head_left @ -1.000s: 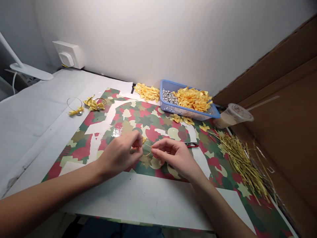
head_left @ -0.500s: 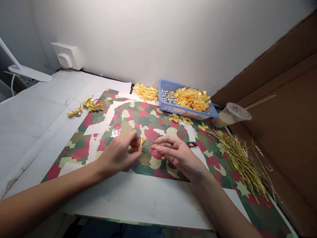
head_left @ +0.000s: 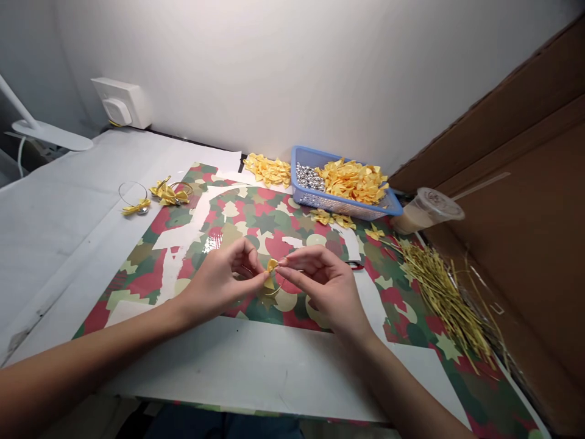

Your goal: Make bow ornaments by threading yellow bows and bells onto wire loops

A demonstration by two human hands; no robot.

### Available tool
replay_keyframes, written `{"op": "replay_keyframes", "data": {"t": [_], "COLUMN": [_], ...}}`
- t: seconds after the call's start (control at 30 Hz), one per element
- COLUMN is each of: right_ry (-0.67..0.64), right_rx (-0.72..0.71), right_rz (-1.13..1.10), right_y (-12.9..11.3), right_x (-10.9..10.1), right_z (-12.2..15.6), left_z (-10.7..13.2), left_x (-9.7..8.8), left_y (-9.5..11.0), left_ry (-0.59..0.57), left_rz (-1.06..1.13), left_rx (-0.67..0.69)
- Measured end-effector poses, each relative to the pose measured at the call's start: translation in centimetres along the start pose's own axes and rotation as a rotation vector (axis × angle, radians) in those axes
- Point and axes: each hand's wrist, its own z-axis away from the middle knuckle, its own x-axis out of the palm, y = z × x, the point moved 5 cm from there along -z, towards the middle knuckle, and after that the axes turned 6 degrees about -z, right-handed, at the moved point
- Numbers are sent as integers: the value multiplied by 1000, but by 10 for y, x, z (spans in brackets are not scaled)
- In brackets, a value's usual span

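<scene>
Between thumb and fingers, my left hand (head_left: 233, 271) pinches a small yellow ribbon bow (head_left: 271, 267). My right hand (head_left: 322, 277) closes its thumb and fingertips on a thin wire (head_left: 276, 292) that loops below the bow. Both sets of fingertips nearly meet over the patterned paper, and they hide where bow and wire join. Toward the left lie a wire ring with a yellow bow and a silver bell (head_left: 136, 207) and more bows with a ring (head_left: 170, 191).
A blue basket (head_left: 347, 210) at the back holds silver bells (head_left: 308, 177) and yellow bows (head_left: 351, 181). More bows (head_left: 267, 169) lie beside it. To the right are a plastic cup (head_left: 427, 210) and a bundle of green-gold wire ties (head_left: 445, 299). Cardboard (head_left: 525, 201) borders the right side.
My right fingers have come left and closed on the wire near the bow. The bow has turned to show more of itself and the wire loop sits beneath it.
</scene>
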Motion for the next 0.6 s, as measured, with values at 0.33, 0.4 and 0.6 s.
{"op": "replay_keyframes", "data": {"t": [0.33,0.4,0.6], "right_ry": [39,33,5], "right_rx": [-265,-278,-313], "right_rz": [180,179,202], "right_y": [-10,-10,-9], "right_x": [1,1,3], "right_z": [8,9,11], "left_z": [-2,-2,-2], "left_x": [4,5,5], "left_y": [-9,-10,-8], "left_ry": [-45,-47,-46], "left_rz": [356,361,359], "left_rx": [-343,-356,-366]}}
